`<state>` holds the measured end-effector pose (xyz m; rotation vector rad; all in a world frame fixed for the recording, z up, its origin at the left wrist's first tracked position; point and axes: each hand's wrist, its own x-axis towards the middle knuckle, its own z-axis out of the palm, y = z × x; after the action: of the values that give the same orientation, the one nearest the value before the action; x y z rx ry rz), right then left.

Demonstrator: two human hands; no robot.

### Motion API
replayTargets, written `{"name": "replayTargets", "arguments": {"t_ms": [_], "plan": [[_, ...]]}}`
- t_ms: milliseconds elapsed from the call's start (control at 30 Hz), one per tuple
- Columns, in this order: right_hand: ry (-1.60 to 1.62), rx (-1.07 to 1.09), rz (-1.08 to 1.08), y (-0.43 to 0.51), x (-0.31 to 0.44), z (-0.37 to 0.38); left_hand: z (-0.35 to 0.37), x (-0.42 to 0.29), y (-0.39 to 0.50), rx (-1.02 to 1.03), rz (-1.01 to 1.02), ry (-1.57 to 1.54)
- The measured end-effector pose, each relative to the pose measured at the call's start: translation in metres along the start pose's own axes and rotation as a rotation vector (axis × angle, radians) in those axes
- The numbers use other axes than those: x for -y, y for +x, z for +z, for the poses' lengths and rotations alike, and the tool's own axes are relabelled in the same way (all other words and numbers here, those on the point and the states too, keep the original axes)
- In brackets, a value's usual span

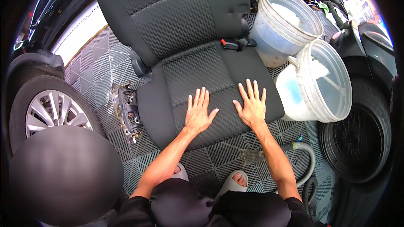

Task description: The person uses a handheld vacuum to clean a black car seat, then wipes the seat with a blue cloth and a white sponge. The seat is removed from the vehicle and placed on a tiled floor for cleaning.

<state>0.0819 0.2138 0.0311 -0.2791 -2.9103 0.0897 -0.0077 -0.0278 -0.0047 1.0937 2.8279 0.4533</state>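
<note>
Before me on the floor stands a black fabric car seat (195, 66) with a textured centre panel and smooth side bolsters. My left hand (198, 110) is over the front middle of its cushion, palm down, fingers spread and holding nothing. To its right, my right hand (252, 102) is likewise palm down over the cushion, with fingers apart. Both palms appear to rest on the fabric. A seat belt buckle with a red button (229, 44) lies where cushion and backrest meet. On the cushion's left side a metal seat bracket (126, 113) is exposed.
Two translucent plastic buckets (277, 37) (303, 101) stand right of the seat. A grey vacuum hose with a clear nozzle (306, 154) lies on the grated tile floor (208, 167). Cars flank me, with a silver-rimmed wheel (58, 112) at left and a black-rimmed wheel (353, 135) at right.
</note>
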Motion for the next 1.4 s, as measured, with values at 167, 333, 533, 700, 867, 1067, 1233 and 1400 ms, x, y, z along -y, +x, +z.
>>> {"name": "replayTargets", "arguments": {"t_ms": [167,333,533,700,867,1067,1233,1400], "plan": [[0.008,0.029,0.008,0.008,0.013,0.004,0.001,0.008,-0.010,-0.023,-0.019,-0.016],[0.158,-0.053,0.169,0.079,-0.031,-0.028,-0.003,0.004,-0.007,-0.016,-0.013,-0.043],[0.073,0.011,0.391,0.085,-0.030,-0.001,-0.013,0.011,-0.013,-0.041,-0.001,-0.105],[0.047,0.030,0.455,0.032,0.004,-0.005,-0.029,0.030,-0.051,-0.003,0.047,-0.094],[0.054,0.074,0.540,-0.023,0.051,-0.010,-0.044,0.064,-0.090,0.048,0.126,-0.099],[0.267,0.257,0.577,0.001,0.025,-0.018,-0.138,0.098,-0.003,-0.122,-0.039,-0.456],[0.698,-0.258,0.098,0.183,0.033,-0.150,-0.297,0.125,0.129,-0.513,-0.205,-0.781],[1.616,0.115,0.301,0.316,0.118,-0.247,-0.310,0.125,0.153,-0.623,-0.262,-0.525]]}}
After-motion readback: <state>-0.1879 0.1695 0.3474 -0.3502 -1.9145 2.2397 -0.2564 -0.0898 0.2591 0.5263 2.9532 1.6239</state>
